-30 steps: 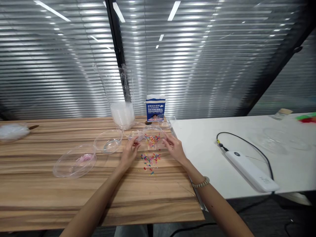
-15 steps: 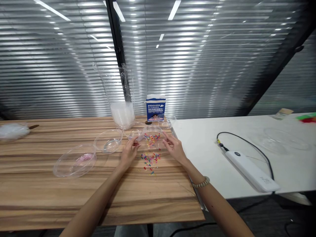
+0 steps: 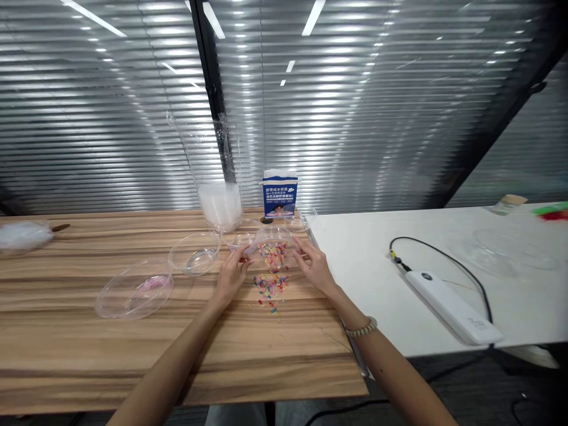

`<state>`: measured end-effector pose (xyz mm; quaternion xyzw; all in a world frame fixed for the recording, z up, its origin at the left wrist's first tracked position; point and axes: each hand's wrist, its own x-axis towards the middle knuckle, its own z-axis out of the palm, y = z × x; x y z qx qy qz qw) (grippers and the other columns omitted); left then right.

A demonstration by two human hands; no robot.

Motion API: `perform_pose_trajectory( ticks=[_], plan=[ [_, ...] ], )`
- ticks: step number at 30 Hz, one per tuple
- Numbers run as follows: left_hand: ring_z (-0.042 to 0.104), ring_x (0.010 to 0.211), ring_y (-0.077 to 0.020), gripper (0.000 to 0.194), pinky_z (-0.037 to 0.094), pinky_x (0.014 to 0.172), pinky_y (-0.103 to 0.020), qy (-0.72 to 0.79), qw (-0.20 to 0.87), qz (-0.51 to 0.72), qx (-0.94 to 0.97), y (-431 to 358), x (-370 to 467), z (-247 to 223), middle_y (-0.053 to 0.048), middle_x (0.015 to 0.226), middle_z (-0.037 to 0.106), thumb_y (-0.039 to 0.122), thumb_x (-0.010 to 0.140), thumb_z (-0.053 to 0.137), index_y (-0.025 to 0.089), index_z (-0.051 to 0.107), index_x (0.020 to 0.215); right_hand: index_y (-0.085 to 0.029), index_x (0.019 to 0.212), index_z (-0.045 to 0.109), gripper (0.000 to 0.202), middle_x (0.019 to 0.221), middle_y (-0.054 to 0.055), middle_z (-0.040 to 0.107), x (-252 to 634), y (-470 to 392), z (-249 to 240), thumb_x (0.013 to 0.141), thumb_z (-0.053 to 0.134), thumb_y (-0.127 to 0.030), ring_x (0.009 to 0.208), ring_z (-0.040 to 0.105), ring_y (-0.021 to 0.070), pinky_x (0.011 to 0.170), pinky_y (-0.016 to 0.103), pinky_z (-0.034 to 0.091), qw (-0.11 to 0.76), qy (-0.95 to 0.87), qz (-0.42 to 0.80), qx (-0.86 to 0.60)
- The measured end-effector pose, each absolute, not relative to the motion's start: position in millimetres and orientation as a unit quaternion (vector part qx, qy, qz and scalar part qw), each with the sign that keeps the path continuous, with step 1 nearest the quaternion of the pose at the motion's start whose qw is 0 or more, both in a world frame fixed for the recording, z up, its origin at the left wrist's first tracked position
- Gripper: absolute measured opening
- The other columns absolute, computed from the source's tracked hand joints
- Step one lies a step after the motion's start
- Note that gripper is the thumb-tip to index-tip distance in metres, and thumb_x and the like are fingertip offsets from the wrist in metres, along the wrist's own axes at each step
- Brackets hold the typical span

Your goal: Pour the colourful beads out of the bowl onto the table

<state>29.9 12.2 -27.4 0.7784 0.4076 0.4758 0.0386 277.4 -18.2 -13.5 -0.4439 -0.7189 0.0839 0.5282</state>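
A clear plastic bowl point(image 3: 275, 234) is held tilted toward me over the wooden table, its see-through walls hard to trace. My left hand point(image 3: 232, 273) grips its left rim between thumb and fingers. On the opposite side, my right hand point(image 3: 313, 266) pinches the right rim; a beaded bracelet circles that wrist. Small multicoloured pieces point(image 3: 273, 254) cluster at the bowl. More loose coloured bits point(image 3: 270, 286) lie scattered on the wood just below, between my forearms.
Left of my hands stand clear bowls, one holding pink pieces point(image 3: 154, 283), another with clear contents point(image 3: 200, 260). Behind are a bagged stack of bowls point(image 3: 220, 206) and a blue packet point(image 3: 280, 196). A white power bank point(image 3: 452, 307) with a black cable lies on the white table.
The bowl has tipped a little further, and the coloured pieces at it have shifted slightly toward me. My hands stay nearly in place on its rim.
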Motion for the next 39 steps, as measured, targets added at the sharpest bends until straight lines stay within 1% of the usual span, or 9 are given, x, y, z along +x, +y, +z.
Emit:
perform_pose_trajectory(
  ticks=[8, 14, 19, 29, 34, 39],
  plan=[
    [0.062, 0.074, -0.0153, 0.031, 0.051, 0.074, -0.030, 0.415, 0.028, 0.468, 0.780, 11.3, 29.8, -26.7, -0.001, 0.083, 0.065, 0.021, 0.087, 0.055, 0.021, 0.053, 0.117, -0.026, 0.135, 0.050, 0.044, 0.092, 0.006, 0.064, 277.3, -19.2, -12.5, 0.091, 0.045, -0.027, 0.073, 0.059, 0.0159, 0.063, 0.031, 0.057, 0.525, -0.720, 0.082, -0.447],
    [0.062, 0.074, -0.0158, 0.029, 0.050, 0.074, -0.030, 0.417, 0.015, 0.471, 0.777, 9.8, 29.7, -24.4, -0.001, 0.081, 0.064, 0.023, 0.087, 0.055, 0.021, 0.054, 0.116, -0.025, 0.135, 0.050, 0.044, 0.091, 0.006, 0.063, 277.3, -18.8, -12.8, 0.092, 0.045, -0.028, 0.074, 0.059, 0.0166, 0.062, 0.030, 0.057, 0.528, -0.722, 0.082, -0.440],
    [0.061, 0.074, -0.0163, 0.029, 0.049, 0.072, -0.029, 0.411, 0.000, 0.470, 0.781, 8.6, 30.0, -22.2, -0.001, 0.079, 0.064, 0.024, 0.088, 0.054, 0.020, 0.054, 0.116, -0.025, 0.137, 0.048, 0.045, 0.089, 0.006, 0.062, 277.5, -19.2, -12.0, 0.092, 0.045, -0.026, 0.078, 0.059, 0.0173, 0.063, 0.030, 0.057, 0.525, -0.729, 0.074, -0.434],
    [0.060, 0.072, -0.0158, 0.030, 0.048, 0.071, -0.029, 0.427, -0.003, 0.465, 0.776, 6.9, 30.1, -20.3, -0.001, 0.079, 0.063, 0.021, 0.087, 0.055, 0.021, 0.054, 0.116, -0.027, 0.137, 0.047, 0.045, 0.089, 0.005, 0.063, 277.4, -19.4, -12.1, 0.092, 0.044, -0.026, 0.076, 0.059, 0.0168, 0.061, 0.029, 0.056, 0.522, -0.732, 0.069, -0.432],
    [0.060, 0.072, -0.0156, 0.029, 0.047, 0.071, -0.028, 0.427, -0.005, 0.464, 0.776, 6.2, 30.1, -19.5, 0.000, 0.078, 0.063, 0.021, 0.087, 0.055, 0.021, 0.054, 0.116, -0.025, 0.137, 0.047, 0.046, 0.088, 0.005, 0.062, 278.2, -19.0, -12.1, 0.092, 0.044, -0.025, 0.078, 0.058, 0.0172, 0.064, 0.030, 0.056, 0.518, -0.735, 0.064, -0.432],
    [0.059, 0.070, -0.0152, 0.028, 0.048, 0.069, -0.027, 0.424, -0.005, 0.465, 0.777, 5.9, 30.8, -19.1, 0.000, 0.078, 0.063, 0.021, 0.087, 0.054, 0.020, 0.054, 0.115, -0.028, 0.139, 0.045, 0.047, 0.084, 0.004, 0.059, 279.2, -18.4, -13.4, 0.092, 0.044, -0.025, 0.075, 0.057, 0.0165, 0.065, 0.030, 0.055, 0.513, -0.738, 0.062, -0.434]
  ],
)
